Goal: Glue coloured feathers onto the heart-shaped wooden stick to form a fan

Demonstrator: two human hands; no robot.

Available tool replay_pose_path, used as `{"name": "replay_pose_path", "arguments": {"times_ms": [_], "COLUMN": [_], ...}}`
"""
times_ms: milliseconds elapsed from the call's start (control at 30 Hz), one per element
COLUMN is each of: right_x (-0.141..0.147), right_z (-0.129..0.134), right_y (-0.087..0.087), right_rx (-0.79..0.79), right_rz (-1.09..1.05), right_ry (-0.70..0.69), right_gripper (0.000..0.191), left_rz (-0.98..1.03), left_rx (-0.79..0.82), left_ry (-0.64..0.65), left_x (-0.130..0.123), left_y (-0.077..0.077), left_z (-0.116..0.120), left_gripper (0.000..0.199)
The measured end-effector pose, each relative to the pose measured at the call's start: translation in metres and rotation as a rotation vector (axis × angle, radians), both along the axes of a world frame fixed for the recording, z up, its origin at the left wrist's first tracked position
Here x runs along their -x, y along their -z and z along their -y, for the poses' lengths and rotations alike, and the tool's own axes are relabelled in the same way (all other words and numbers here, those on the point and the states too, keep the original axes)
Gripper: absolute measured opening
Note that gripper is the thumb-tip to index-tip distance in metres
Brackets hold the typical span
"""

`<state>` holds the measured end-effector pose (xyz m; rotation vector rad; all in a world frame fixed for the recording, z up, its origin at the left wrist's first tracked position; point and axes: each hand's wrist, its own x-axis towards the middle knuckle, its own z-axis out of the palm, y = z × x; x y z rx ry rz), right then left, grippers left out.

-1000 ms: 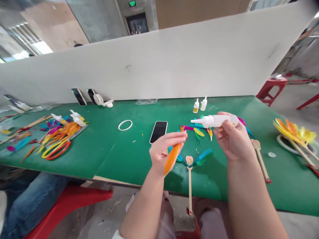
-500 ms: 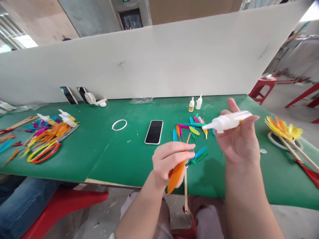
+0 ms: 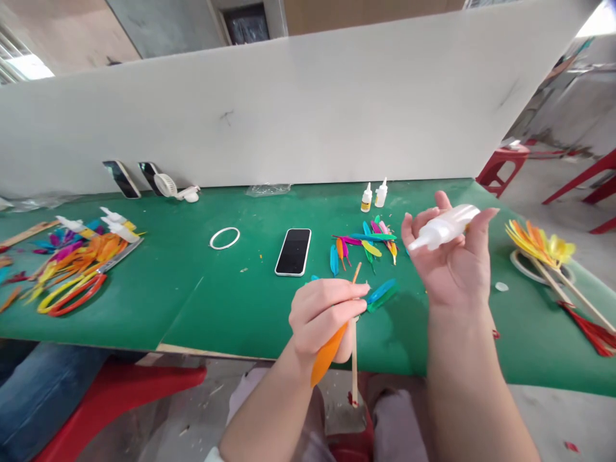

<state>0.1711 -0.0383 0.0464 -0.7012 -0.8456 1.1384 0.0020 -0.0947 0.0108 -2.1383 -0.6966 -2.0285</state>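
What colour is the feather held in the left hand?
Orange. The feather shows best in the head view, pinched in the left hand.

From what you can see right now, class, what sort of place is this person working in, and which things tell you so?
Most likely a shared craft workshop. A long green table carries loose dyed feathers and small glue bottles. The right hand holds a glue bottle, the left hand an orange feather.

Right hand tipped the glue bottle nozzle downward, drawing nearer
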Motion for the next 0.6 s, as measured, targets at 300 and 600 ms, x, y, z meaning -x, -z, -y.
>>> {"name": "replay_pose_path", "arguments": {"times_ms": [300, 600], "right_x": [0.015, 0.017], "right_z": [-0.001, -0.002], "right_y": [0.002, 0.008], "right_rx": [0.027, 0.074], "right_rz": [-0.34, -0.269], "right_ry": [-0.152, -0.268], "right_gripper": [0.043, 0.052], "left_rz": [-0.036, -0.036], "left_rx": [0.035, 0.033], "left_ry": [0.083, 0.096], "left_x": [-0.011, -0.014], "left_y": [0.005, 0.005], "left_z": [-0.003, -0.004], "left_gripper": [0.018, 0.019]}}
